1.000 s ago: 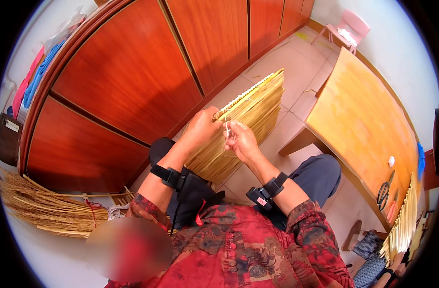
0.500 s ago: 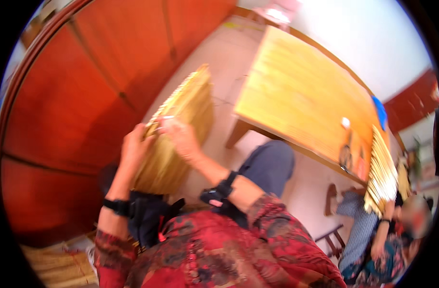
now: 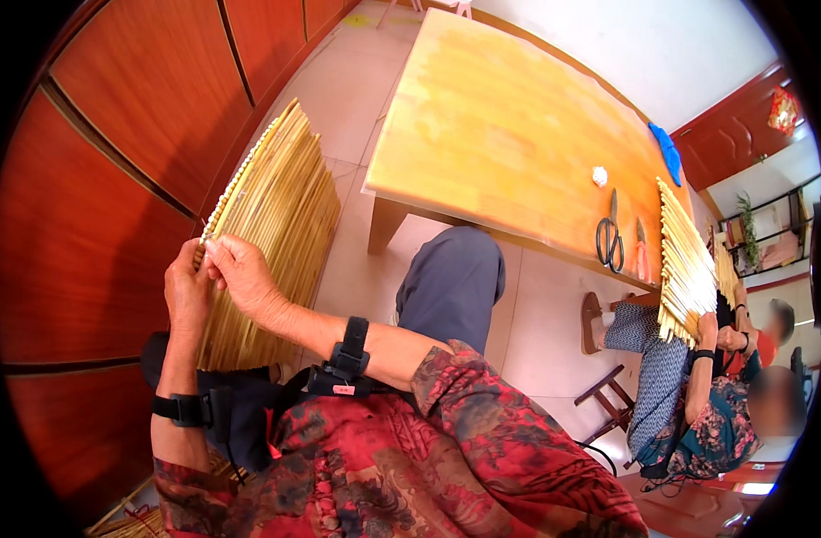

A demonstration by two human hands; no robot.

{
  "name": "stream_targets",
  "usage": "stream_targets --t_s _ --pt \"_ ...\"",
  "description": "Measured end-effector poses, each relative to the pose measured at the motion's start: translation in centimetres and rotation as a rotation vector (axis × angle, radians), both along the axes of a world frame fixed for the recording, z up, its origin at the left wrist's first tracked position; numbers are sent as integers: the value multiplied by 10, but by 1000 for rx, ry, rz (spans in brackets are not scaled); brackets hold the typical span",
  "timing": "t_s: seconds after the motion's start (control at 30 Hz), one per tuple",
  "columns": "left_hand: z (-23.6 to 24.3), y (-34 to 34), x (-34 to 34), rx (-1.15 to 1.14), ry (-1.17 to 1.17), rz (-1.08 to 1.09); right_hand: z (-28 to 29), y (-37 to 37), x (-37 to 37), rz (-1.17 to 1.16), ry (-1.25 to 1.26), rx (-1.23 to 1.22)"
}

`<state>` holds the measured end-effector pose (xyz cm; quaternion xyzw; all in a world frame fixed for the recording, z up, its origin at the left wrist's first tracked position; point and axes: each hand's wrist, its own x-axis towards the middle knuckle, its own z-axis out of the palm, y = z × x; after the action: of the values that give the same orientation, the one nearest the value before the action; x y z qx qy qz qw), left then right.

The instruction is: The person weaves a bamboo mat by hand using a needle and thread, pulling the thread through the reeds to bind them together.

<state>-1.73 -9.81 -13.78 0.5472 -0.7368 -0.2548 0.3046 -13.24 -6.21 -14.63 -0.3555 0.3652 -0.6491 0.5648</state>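
A mat of yellow plant stalks (image 3: 276,197), laid side by side, stands on edge at my left. A row of pale stalk ends runs along its upper left edge. My left hand (image 3: 188,289) is wrapped round that edge, its fingers partly hidden behind the stalks. Close beside it, my right hand (image 3: 242,276) is closed in a pinch at the same edge. Whatever lies between its thumb and fingertip is too small to make out. The mat's lower end comes down by my legs.
Right of the mat stands a wooden table (image 3: 491,117) with black-handled scissors (image 3: 610,238), orange-handled pliers (image 3: 642,255), a white lump (image 3: 599,177) and a blue cloth (image 3: 665,152). Reddish cabinets (image 3: 105,188) line the left. Seated people at right hold another stalk mat (image 3: 684,269) near a stool (image 3: 605,399).
My right hand has come in from over the mat's face to the edge, close against my left hand. The view has swung, so mat and table sit farther left.
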Motion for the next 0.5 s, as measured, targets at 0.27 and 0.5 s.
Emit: stream_targets --t_s 0.27,0.5 --pt "15 -2 -8 -34 8 -26 12 5 -9 -86 69 -50" --pt "6 -23 3 96 71 -196 13 18 -76 -369 782 -331"
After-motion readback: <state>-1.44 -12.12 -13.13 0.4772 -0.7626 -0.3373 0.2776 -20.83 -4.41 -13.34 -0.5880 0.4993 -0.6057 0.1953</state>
